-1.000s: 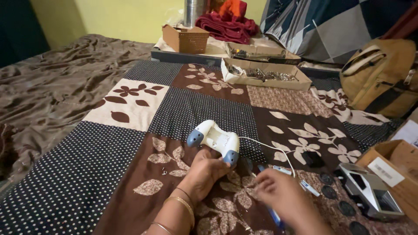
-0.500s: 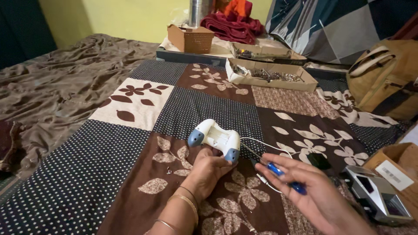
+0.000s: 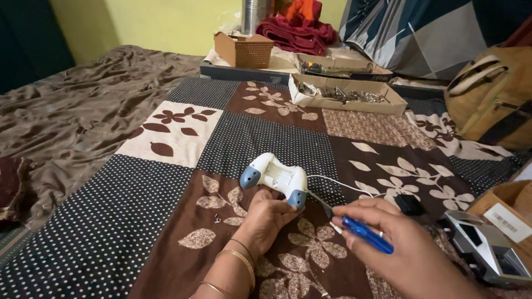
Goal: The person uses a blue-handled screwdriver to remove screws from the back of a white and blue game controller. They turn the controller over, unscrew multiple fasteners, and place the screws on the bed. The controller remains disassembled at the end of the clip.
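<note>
**Controller shell in left hand, screwdriver in right**

Head view: my left hand is curled around the lower edge of the white game controller, fingers closed on its near side; the controller lies back-side up on the patchwork quilt, grey-blue grips at both ends, roughly centre frame; a thin white cable runs from its right end off across the quilt toward the right.

My right hand is closed around a blue-handled screwdriver; dark shaft points up-left, tip just beside the controller's right grip; can't tell whether the tip actually touches the shell.

Around: small black part on the quilt just past my right hand; grey open device at the right edge, cardboard box beside it; long shallow cardboard tray with metal bits at the far edge of the quilt, well apart from my hands; small perforated brown box and red cloth behind it; tan bag far right; crumpled brown sheet on the left.
</note>
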